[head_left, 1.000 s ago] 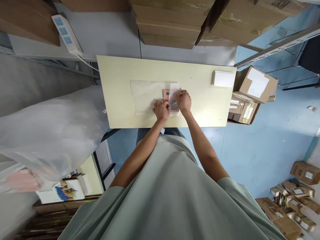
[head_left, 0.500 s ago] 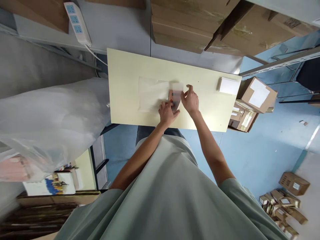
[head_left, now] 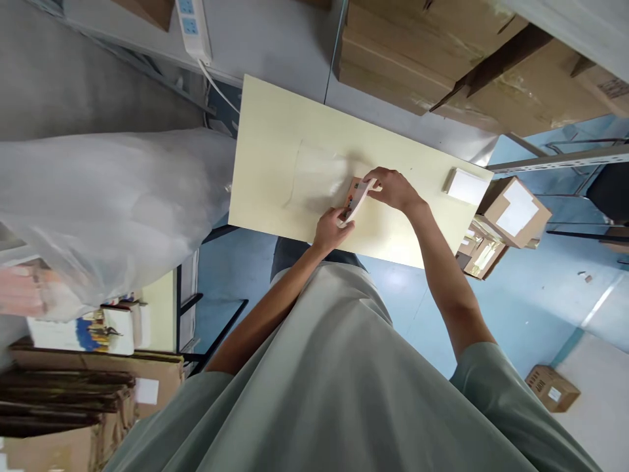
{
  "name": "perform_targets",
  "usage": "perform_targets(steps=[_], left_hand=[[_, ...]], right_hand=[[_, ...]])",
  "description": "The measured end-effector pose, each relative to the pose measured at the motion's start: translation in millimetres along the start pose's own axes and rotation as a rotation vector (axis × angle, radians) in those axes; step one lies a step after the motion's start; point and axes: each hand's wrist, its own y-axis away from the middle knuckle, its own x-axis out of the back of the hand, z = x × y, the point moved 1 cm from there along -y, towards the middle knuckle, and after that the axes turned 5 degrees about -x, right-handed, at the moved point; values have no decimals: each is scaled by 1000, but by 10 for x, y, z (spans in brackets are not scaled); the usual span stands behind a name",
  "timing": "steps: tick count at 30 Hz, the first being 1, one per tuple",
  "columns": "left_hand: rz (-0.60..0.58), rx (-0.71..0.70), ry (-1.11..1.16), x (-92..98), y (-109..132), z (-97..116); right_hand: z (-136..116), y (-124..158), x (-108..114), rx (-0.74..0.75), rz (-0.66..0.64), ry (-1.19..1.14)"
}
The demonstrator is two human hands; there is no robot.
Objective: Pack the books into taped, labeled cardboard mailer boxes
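Note:
My left hand (head_left: 332,229) is closed on the near end of a small, flat, orange-and-white printed item (head_left: 356,200); I cannot tell whether it is a box or a book. At its far end, the bent fingers of my right hand (head_left: 392,189) grip it too. The item is tilted up, showing a pale long side. Beneath and to its left, a clear plastic sheet (head_left: 314,174) lies spread on the cream tabletop (head_left: 265,124). My fingers partly hide both ends of the item.
A white stack (head_left: 466,186) sits near the tabletop's right end, with cardboard boxes (head_left: 514,211) beyond. Large cartons (head_left: 393,59) line the back. A power strip (head_left: 194,29) is at upper left. A bulky translucent plastic bag (head_left: 113,203) borders the left side.
My right hand has moved onto the far end of the item. The item has been raised from lying flat to a tilt. The camera view has turned slightly.

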Motion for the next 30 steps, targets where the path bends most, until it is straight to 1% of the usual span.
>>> perform_targets(steps=[3,5,8,10,13,16,20,24,26,28,30], left_hand=[[38,69,62,64,78,11],[70,156,85,97,104,12],[116,290,61,137,105,-15],[164,360,35,159,87,-62],[250,445,14,187,43,-172],[277,491,-42,201,-11,-275],[241,460,-142,210,-47,-304],[141,401,-254,296,0,-249],[148,302,-337,393,11,-219],[149,155,-392,498,-27,-198],[106,18,-386,583,-127,-192]], right_hand=[[-80,-118,2,-5,3,-112],[-124,-209,-34,-17,30,-183],[-170,-375,-134,-42,73,-263],[-197,-504,-231,-57,102,-256],[-249,-693,-419,-75,145,-177],[-311,-826,-626,-133,172,-100],[-370,-882,-817,-255,217,-86],[-404,-812,-876,-293,253,-123],[-414,-699,-891,-279,302,-139],[-413,-519,-923,-267,389,-153],[-395,-288,-989,-301,464,-178]])
